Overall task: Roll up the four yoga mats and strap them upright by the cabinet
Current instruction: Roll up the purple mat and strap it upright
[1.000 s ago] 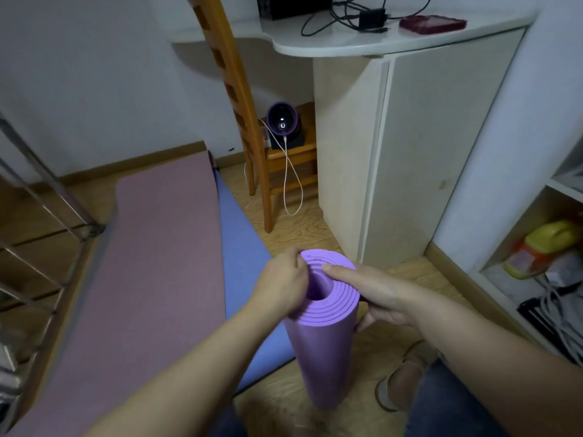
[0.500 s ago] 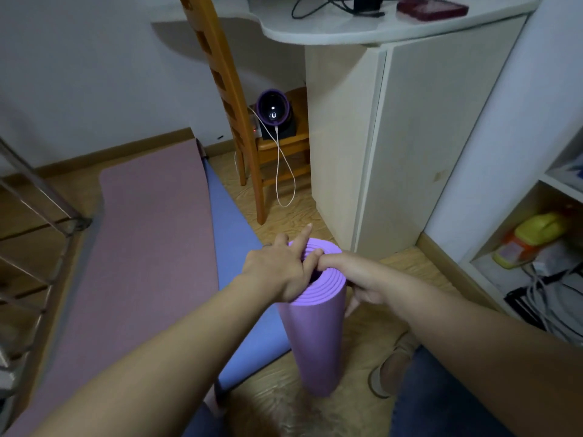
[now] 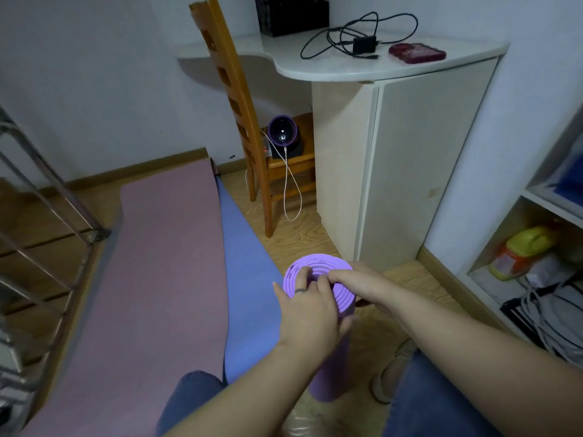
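A rolled purple yoga mat (image 3: pixel 318 266) stands upright on the wooden floor in front of me, its spiral end facing up. My left hand (image 3: pixel 310 313) wraps the near side of the roll's top, fingers curled over the rim into the spiral. My right hand (image 3: pixel 362 283) holds the roll's right side, its thumb lying across the top. A pink mat (image 3: pixel 157 263) lies flat on the left, overlapping a blue mat (image 3: pixel 249 279) beside it. The cream cabinet (image 3: pixel 407 159) stands just behind the roll.
A wooden chair (image 3: pixel 246 121) with a small purple device and white cable stands left of the cabinet. A metal rack (image 3: pixel 38 216) lines the left edge. Open shelves (image 3: pixel 536 263) with cables and a yellow bottle are at the right. My knees and shoe are below.
My left hand has shifted from the roll's far-left edge to grip its near side, fingers hooked into the spiral. The view tilted up, showing more of the desk top.
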`<state>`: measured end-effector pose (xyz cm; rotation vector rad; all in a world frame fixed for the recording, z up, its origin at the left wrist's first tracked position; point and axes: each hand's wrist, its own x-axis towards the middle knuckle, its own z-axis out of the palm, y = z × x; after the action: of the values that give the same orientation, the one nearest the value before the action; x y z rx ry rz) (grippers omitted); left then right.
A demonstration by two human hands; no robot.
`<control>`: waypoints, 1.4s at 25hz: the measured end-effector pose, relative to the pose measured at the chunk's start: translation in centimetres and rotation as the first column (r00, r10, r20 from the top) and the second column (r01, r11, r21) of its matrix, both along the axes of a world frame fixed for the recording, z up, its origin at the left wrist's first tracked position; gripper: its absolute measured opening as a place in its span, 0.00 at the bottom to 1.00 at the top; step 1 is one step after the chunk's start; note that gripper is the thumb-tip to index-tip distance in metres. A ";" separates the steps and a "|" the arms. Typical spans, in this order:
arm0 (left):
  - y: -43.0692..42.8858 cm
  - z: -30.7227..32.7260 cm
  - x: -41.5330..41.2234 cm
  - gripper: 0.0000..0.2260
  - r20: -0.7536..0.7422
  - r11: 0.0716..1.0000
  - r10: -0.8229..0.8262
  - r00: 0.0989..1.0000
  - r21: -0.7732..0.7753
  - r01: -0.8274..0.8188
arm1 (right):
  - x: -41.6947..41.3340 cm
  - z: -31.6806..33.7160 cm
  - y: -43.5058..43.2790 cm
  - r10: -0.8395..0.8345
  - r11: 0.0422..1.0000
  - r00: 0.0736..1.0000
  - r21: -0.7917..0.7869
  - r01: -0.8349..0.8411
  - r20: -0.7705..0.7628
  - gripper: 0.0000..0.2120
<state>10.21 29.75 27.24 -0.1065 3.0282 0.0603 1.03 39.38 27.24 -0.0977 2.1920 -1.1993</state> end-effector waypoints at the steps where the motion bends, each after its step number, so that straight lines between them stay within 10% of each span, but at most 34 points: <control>1: -0.3 0.0 0.0 0.33 -0.066 1.000 -0.021 0.998 -0.010 0.020 | 0.2 0.1 0.3 0.003 1.000 1.000 -0.019 -0.002 0.025 0.06; 4: -2.4 -0.2 -0.3 0.33 -0.087 0.973 -0.215 0.973 -0.101 0.206 | 0.4 0.3 2.5 0.055 0.986 0.986 -0.166 -0.029 0.155 0.09; 10: -5.5 1.9 -0.6 0.30 0.151 0.875 -0.473 0.868 -0.035 0.483 | 0.1 -0.8 6.3 0.397 0.913 0.826 0.260 -0.313 -0.400 0.23; 13: -5.5 2.3 -0.7 0.27 0.149 0.865 -0.491 0.858 -0.028 0.500 | 0.1 -0.3 6.5 0.599 0.799 0.389 0.556 -0.231 -0.700 0.40; 14: -5.5 2.4 -0.7 0.27 0.140 0.857 -0.505 0.852 -0.039 0.514 | 0.1 -0.2 6.4 0.668 0.741 0.150 0.633 -0.224 -0.729 0.38; 16: -5.1 2.5 -0.5 0.29 0.152 0.843 -0.508 0.848 -0.114 0.526 | 0.3 0.1 6.2 0.742 0.636 -0.025 0.716 -0.288 -0.670 0.29; 26: -1.8 6.7 -6.5 0.31 -0.077 0.774 -0.620 0.780 -0.217 0.594 | -2.4 6.1 8.8 0.713 0.701 0.281 0.641 -0.312 -0.642 0.27; 35: 6.1 23.5 -17.4 0.33 -0.405 0.719 -0.672 0.620 -0.157 0.677 | -7.3 22.7 17.8 0.508 0.812 0.286 0.562 0.155 -0.813 0.35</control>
<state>-7.19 35.88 50.77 1.2216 3.2501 0.0356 -6.29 57.23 49.96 -1.0856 3.3417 -0.1699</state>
